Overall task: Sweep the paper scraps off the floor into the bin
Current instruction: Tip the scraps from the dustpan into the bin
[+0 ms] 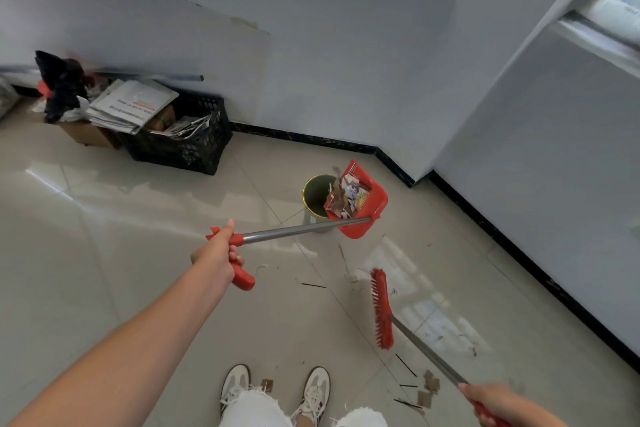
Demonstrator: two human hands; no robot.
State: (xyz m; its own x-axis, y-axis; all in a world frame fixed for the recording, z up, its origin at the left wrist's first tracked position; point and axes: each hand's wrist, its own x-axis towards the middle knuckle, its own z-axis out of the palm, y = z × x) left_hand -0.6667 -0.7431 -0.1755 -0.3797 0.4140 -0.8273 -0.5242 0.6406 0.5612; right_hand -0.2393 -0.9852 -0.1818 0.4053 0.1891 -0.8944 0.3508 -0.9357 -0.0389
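a red dustpan [360,208] on a long metal pole is held out over the bin [313,196], tilted toward its open mouth, and is loaded with paper scraps [346,196] heaped at its lower lip, just above the rim. the left hand [221,251] is wrapped round the red grip at the near end of the pole, fingers curled under it. the right hand [498,402] is closed round the red end of the broom [381,308] handle at the lower right, the bristle head being raised or resting lightly near the floor [104,253]; which of the two cannot be told. the scraps are judged to be very light, loose and easily scattered, so a slow, steady tip is called for, with the lip kept inside the rim. the dustpan itself looks stiff and light, but at the end of a long pole it is likely to swing, so the grip is best kept firm at the moulded handle. more brown scraps [429,386] and thin dark slivers are left on the tiles by the shoes [317,388], well apart from the bin. a black crate [194,146] of newspapers stands by the wall.
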